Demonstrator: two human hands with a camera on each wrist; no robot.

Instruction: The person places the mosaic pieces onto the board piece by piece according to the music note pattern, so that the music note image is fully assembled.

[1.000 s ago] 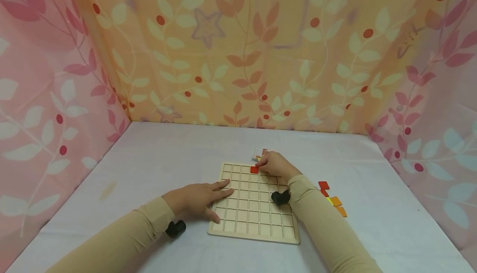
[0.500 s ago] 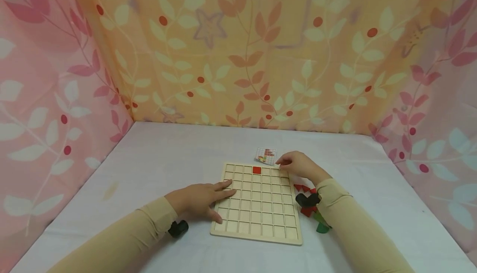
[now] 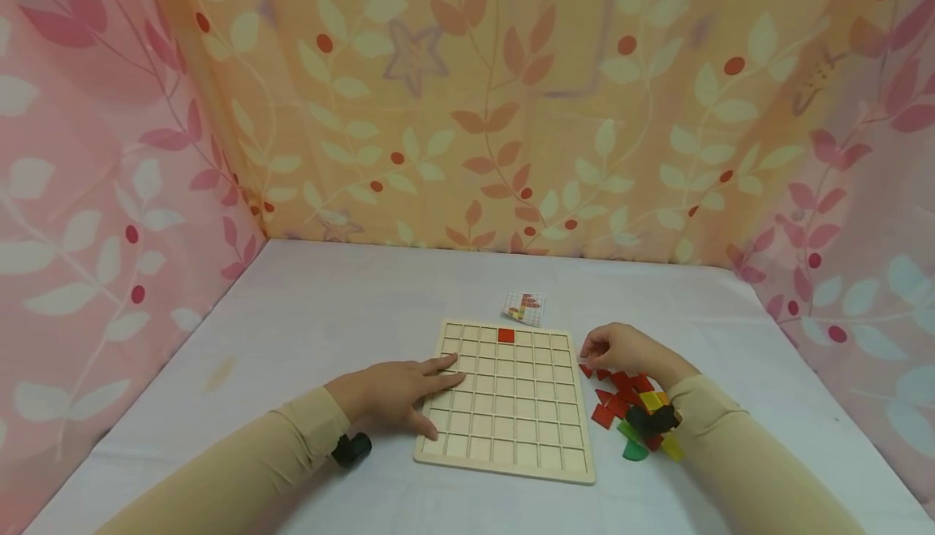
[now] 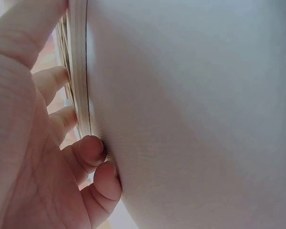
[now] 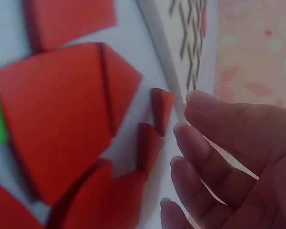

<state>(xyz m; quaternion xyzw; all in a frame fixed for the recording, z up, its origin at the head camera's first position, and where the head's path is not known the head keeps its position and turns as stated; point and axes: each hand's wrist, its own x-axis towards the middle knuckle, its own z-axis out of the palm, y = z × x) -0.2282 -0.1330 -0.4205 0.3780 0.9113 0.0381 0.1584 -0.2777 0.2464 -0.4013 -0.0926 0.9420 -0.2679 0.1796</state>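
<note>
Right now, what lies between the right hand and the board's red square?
In the head view, from the right hand to the red square: a strip of white cloth, then the rim and bare cells of the board.

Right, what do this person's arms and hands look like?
The left sleeve and right sleeve are long and plain tan. A black device sits at the left wrist, a similar one at the right. The left hand and right hand are ungloved.
</note>
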